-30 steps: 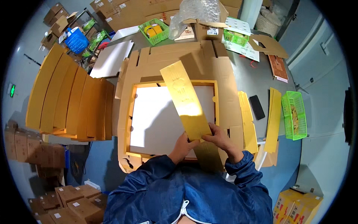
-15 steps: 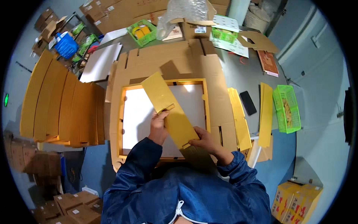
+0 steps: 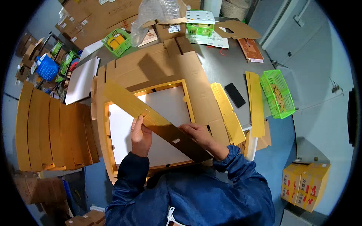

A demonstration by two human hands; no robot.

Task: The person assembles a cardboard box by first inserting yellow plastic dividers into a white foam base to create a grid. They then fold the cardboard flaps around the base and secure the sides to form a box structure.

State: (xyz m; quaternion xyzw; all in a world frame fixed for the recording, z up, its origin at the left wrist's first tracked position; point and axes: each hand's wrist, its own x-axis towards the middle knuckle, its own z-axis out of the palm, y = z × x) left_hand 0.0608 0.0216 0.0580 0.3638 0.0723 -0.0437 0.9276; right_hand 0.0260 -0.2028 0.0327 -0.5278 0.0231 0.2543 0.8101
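Observation:
A long yellow cardboard strip [image 3: 158,122] slants from upper left to lower right across a shallow yellow box [image 3: 187,101] with a white inside. It has a small slot toward its lower end. My left hand [image 3: 141,138] pinches the strip's near edge, its thumb on the upper face by a small flap. On the strip's far edge, my right hand [image 3: 198,135] is closed round it, its fingertips partly hidden. Beneath the box lies a flattened brown carton [image 3: 196,71] on the table.
Yellow cardboard pieces [image 3: 228,113] and more strips [image 3: 255,105] lie at the right, with a black phone [image 3: 235,95] between. Beyond them sits a green basket [image 3: 278,94] of small pieces. Large folded yellow boxes [image 3: 52,128] stand in a row at the left.
The strip has turned to a flatter slant and tipped, now showing a slot near its lower end. Both hands still hold it. The whole view has shifted and rotated.

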